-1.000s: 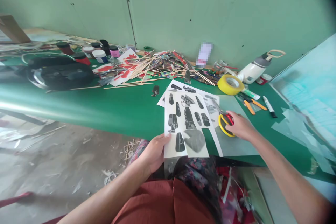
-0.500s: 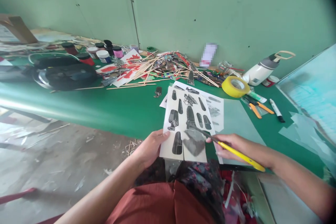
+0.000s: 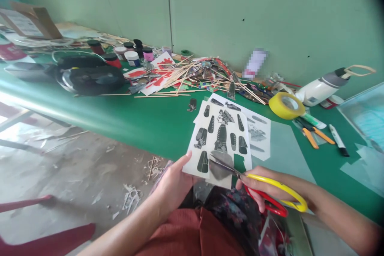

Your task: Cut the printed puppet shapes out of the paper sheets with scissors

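Paper stock requires steady support: the left hand (image 3: pixel 178 178) pinches the printed sheet (image 3: pixel 225 136), thumb on top, at its lower left edge, near the front of the green table (image 3: pixel 150 120). Hold it taut, thumb clear of the scissors (image 3: pixel 258 177). Their blades point over the sheet's lower part (blade contact cannot be confirmed). The right hand (image 3: pixel 274 173) is closed around them near the pivot; turn the sheet, keeping that wrist steady.

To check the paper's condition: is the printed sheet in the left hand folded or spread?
Spread: the printed sheet shows dark figures across its face, while the left hand grips its lower-left edge.
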`<state>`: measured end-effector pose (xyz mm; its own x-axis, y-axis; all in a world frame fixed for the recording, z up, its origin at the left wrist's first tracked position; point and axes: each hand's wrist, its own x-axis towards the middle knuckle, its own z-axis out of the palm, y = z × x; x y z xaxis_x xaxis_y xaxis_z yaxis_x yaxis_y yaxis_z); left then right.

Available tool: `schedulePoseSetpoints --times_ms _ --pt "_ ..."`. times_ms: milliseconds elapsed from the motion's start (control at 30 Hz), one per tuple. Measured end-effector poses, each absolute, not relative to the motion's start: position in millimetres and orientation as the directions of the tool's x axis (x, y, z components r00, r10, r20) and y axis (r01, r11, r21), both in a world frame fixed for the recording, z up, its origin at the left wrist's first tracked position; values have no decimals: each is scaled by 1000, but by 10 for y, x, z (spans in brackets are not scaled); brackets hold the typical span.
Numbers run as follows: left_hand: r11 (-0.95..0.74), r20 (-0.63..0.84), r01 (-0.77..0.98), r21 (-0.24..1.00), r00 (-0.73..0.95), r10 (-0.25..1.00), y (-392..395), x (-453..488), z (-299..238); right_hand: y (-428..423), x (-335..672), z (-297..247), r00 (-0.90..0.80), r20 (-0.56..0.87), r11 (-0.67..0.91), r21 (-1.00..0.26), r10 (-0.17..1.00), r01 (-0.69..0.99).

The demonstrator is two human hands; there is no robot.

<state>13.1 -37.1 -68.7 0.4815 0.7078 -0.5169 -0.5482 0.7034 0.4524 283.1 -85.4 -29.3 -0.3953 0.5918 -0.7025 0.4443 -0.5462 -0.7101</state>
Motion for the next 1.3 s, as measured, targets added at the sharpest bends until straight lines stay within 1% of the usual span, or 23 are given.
schedulePoseSetpoints --times_ms 67,167,267,367,433,533,667,767,967,1033,1100,1167,1300 --pt "671 -471 -596 440 483 738 -502 186 -667 -803 2799 -293 -444 -701 -548 -714 558 437" --pt "619 -460 -605 501 420 782 -637 286 -691 -744 2808 -349 -493 -689 -601 -716 531 354" --pt "587 -510 -566 579 311 802 -696 389 -772 -698 2845 -426 -510 -686 -663 -700 520 266" --pt "590 -572 -504 631 211 792 -713 482 -825 -642 2848 -450 -521 -674 -650 -712 524 266" --pt "607 -602 -478 635 186 776 -707 523 -804 -608 2836 -447 -532 -663 -637 -722 527 269" --pt "581 -571 -515 630 201 796 -686 524 -697 -591 2834 -456 -586 -635 -653 -724 504 224" --pt "553 -520 -548 628 233 822 -672 429 -543 -655 2867 -524 -658 -557 -700 -712 507 63" --pt "559 -516 -535 633 246 821 -664 363 -497 -722 2870 -575 -652 -546 -730 -683 527 -18" --pt "559 -517 -549 622 248 819 -606 308 -523 -762 2761 -615 -591 -591 -748 -663 550 -33" --pt "547 -504 -574 610 252 826 -574 294 -531 -770 2731 -675 -582 -624 -785 -618 520 -39" --pt "539 -494 -602 589 259 830 -542 281 -532 -780 2707 -764 -585 -656 -835 -545 478 -72" --pt "544 -505 -615 571 260 823 -516 268 -528 -785 2682 -853 -608 -647 -859 -497 460 -122" --pt "567 -542 -604 560 250 802 -483 241 -528 -763 2618 -947 -636 -555 -807 -557 536 -194"
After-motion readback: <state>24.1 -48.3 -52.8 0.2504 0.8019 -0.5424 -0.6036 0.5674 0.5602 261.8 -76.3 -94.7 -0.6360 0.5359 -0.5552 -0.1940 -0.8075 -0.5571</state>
